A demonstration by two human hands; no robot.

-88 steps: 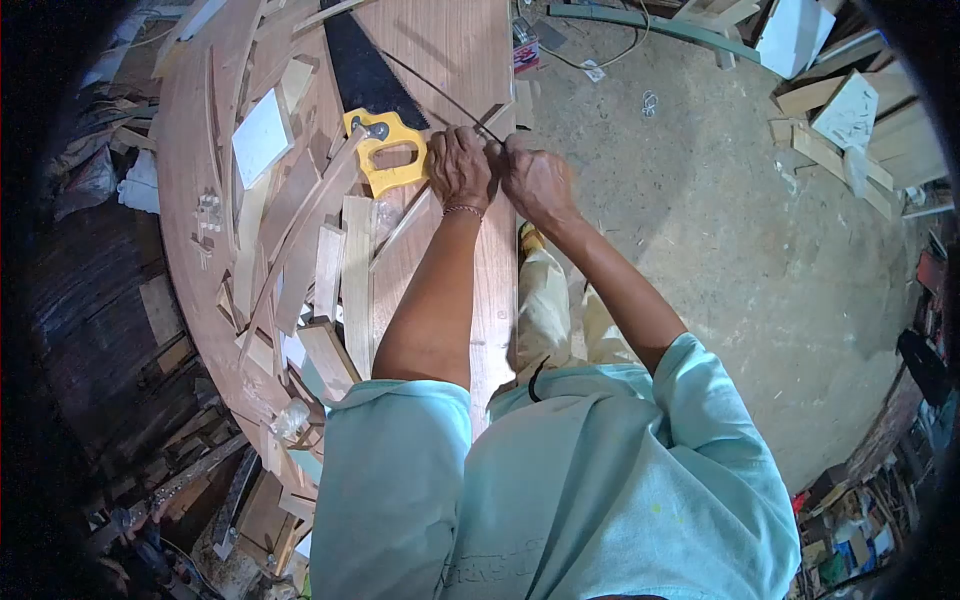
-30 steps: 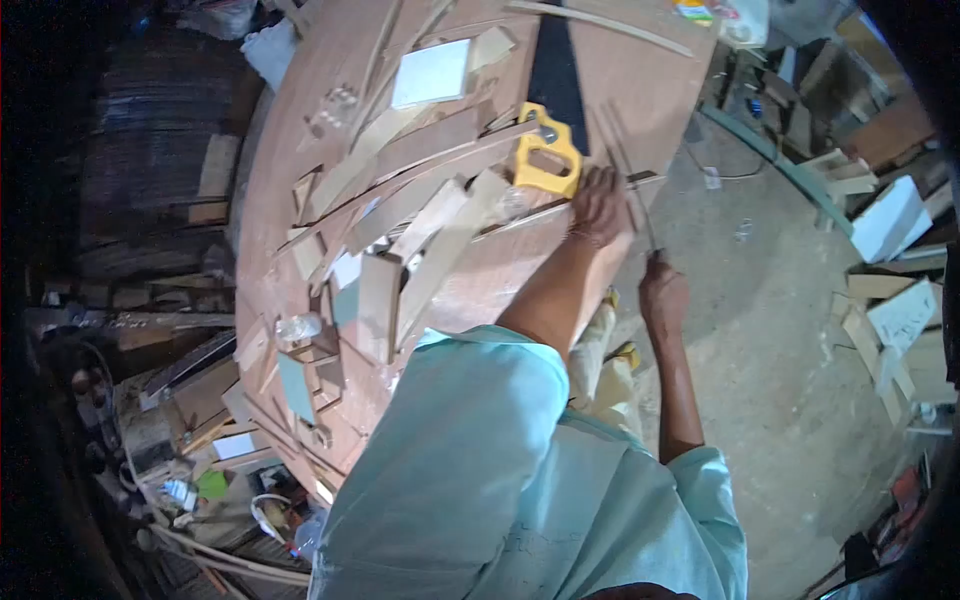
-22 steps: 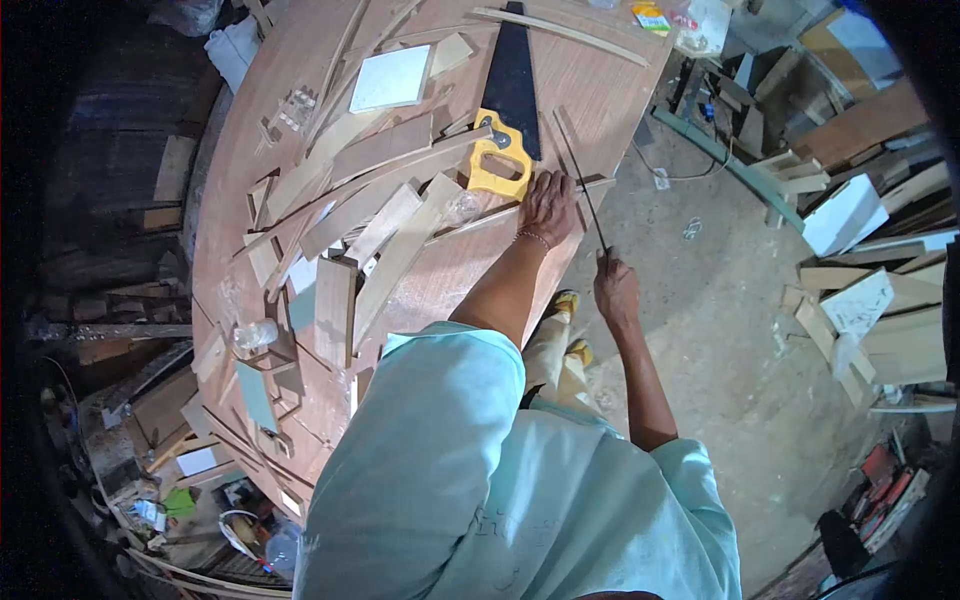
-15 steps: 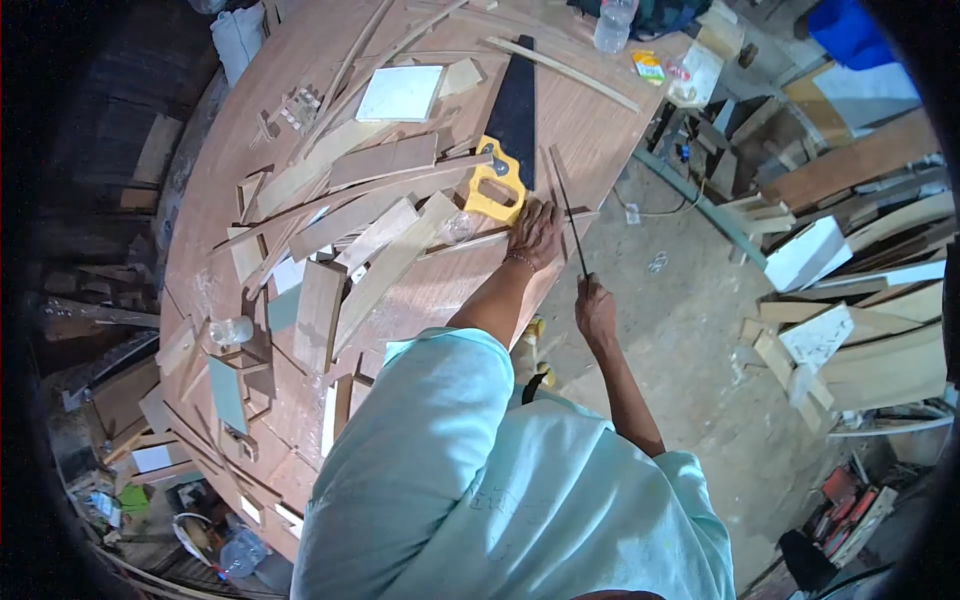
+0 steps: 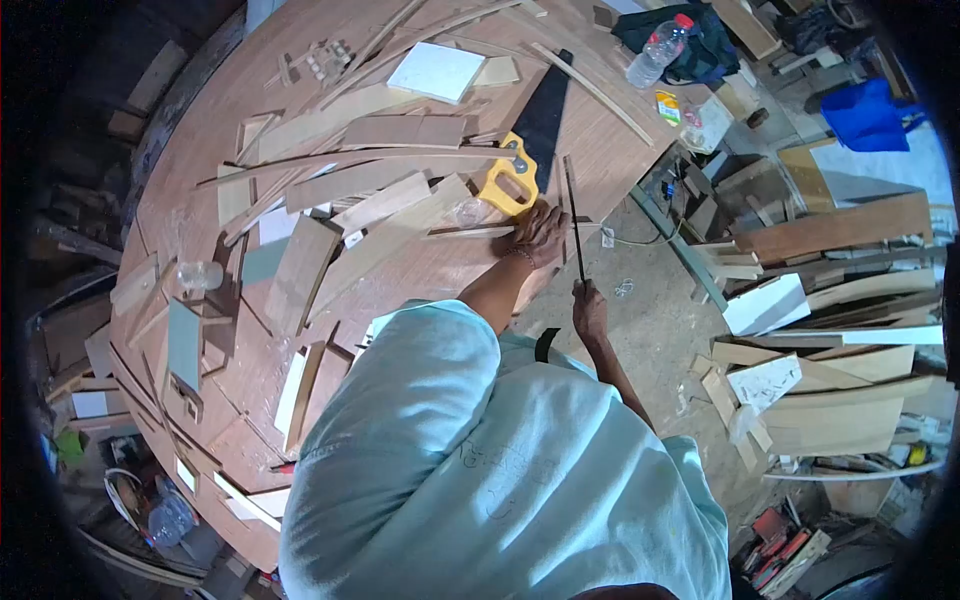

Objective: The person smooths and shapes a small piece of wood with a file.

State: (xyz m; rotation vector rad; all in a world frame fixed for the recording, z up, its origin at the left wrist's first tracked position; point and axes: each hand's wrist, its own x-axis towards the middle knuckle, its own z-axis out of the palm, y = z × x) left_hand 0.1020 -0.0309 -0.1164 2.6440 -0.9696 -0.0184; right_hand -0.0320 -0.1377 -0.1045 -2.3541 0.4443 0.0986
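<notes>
The right hand (image 5: pixel 589 306) is closed around the near end of a thin dark strip (image 5: pixel 574 215), and since a moment ago it has drawn back from the left hand. The left hand (image 5: pixel 540 230) presses flat on the table (image 5: pixel 420 270), holding nothing. Just beyond lies the yellow-handled saw (image 5: pixel 522 160) among wood offcuts (image 5: pixel 380 190).

yellow saw handle (image 5: pixel 507 186), pale blue shirt (image 5: pixel 480 470)
</notes>
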